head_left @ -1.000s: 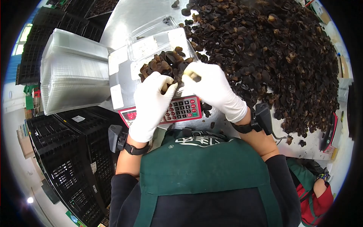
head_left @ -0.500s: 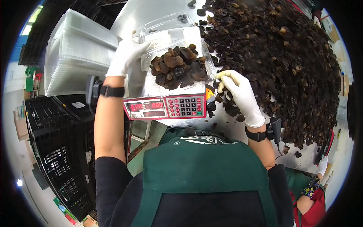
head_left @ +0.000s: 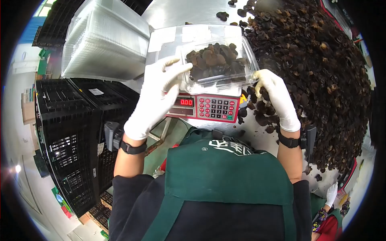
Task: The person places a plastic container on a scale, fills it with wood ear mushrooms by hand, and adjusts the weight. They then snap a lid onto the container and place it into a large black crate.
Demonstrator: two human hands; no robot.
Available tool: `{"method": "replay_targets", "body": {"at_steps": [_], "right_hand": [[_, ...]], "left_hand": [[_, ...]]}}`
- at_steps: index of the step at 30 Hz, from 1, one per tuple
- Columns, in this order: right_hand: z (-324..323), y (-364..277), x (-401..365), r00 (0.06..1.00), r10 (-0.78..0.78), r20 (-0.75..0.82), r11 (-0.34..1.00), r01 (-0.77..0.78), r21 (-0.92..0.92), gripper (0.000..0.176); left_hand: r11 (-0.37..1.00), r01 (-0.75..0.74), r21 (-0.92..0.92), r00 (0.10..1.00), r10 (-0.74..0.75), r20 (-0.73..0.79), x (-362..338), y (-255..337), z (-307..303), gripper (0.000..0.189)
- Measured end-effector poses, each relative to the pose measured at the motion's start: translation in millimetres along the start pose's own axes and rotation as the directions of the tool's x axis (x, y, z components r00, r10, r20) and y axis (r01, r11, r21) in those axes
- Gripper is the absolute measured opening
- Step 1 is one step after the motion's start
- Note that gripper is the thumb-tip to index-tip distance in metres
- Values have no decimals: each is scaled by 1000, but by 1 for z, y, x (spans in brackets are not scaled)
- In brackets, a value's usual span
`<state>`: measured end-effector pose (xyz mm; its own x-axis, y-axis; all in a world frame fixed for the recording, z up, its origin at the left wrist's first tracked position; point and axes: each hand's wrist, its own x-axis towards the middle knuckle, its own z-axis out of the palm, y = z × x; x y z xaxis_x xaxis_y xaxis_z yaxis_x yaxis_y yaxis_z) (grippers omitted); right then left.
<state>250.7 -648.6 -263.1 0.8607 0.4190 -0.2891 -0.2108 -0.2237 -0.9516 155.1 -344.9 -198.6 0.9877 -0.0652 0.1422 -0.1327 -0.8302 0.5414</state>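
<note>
A clear plastic box (head_left: 217, 64) with brown-black fungus pieces inside stands on a red and silver digital scale (head_left: 219, 107). Its lid is folded over the contents. My left hand (head_left: 161, 86), in a white glove, is at the box's left side with its fingers apart, the fingertips near the box's left edge. It partly covers the scale's display. In a like glove, my right hand (head_left: 273, 90) has its fingers bent together at the right corner of the box, pinching the rim there.
A large heap of dark fungus (head_left: 309, 76) covers the right of the metal table. Nested clear plastic boxes (head_left: 106, 44) are stacked at the upper left, above black crates (head_left: 72, 140). At the lower right, a co-worker's gloved hand (head_left: 331, 194) shows.
The lid, open behind the box before, now lies over the fungus. My left hand has moved down and right toward the box front. The view has shifted slightly.
</note>
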Motion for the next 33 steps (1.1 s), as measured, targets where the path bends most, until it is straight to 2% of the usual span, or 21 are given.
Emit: {"method": "replay_targets", "body": {"at_steps": [2, 4, 6, 8, 10, 11, 14, 17, 20, 21, 23, 24, 25, 26, 28, 29, 31, 33], "right_hand": [[6, -7, 4, 998, 55, -28, 984, -59, -170, 30], [8, -13, 2, 991, 133, -3, 983, -132, -127, 29], [10, -8, 2, 993, 110, 32, 992, -108, -65, 29], [12, -6, 2, 988, 140, 62, 990, -141, 4, 29], [13, 7, 5, 995, 18, 101, 998, -24, 59, 32], [13, 9, 6, 995, 29, 99, 994, -39, 100, 31], [11, 4, 7, 992, -27, 124, 988, 7, 153, 31], [16, 10, 6, 998, -40, 45, 988, 33, 153, 30], [17, 10, 1, 1000, -19, 9, 983, 17, 181, 32], [14, 12, -1, 999, -18, 41, 976, 8, 220, 32], [4, 19, -5, 992, -22, 121, 955, -15, 298, 32], [2, 14, -11, 994, -52, 99, 975, 29, 218, 37], [-4, 18, -18, 995, -20, 95, 976, -1, 218, 39], [-12, 23, -25, 996, 12, 91, 975, -32, 219, 40], [-28, 33, -40, 992, -77, 101, 993, 68, 94, 40], [-36, 43, -47, 997, -12, 74, 993, 4, 115, 40], [-36, 47, -59, 993, 115, 25, 980, -118, 163, 41], [-24, 41, -64, 997, 37, 74, 991, -46, 125, 40]], "left_hand": [[999, -13, 35, 997, 16, -71, -6, -9, 17, 50], [999, 37, -6, 996, -37, -75, -10, -1, 22, 52], [978, 93, -184, 991, -109, -81, -14, -5, 37, 55], [910, 227, -348, 971, -238, 10, -17, -6, 44, 59], [775, 438, -455, 899, -388, 203, -15, -1, 42, 63], [626, 412, -661, 905, -368, 215, -13, -2, 46, 64], [501, 410, -763, 897, -372, 238, -5, -4, 47, 66], [398, 290, -870, 926, -348, 149, -11, -14, 67, 71], [393, 288, -873, 926, -346, 149, -18, -12, 69, 78], [362, 300, -883, 918, -360, 165, -19, -2, 65, 81], [475, 392, -788, 900, -374, 222, -22, -1, 47, 79], [526, 435, -731, 886, -395, 243, -26, -5, 34, 78], [648, 359, -672, 916, -384, 119, -28, -16, 16, 72], [681, 308, -665, 898, -438, -33, -28, -27, 0, 68], [811, 300, -502, 857, -461, -232, -29, -43, -38, 57], [860, 315, -402, 850, -444, -284, -26, -46, -52, 53], [858, 308, -411, 856, -438, -274, -22, -37, -63, 53], [864, 281, -417, 895, -393, -211, -15, -33, -54, 54]]}}
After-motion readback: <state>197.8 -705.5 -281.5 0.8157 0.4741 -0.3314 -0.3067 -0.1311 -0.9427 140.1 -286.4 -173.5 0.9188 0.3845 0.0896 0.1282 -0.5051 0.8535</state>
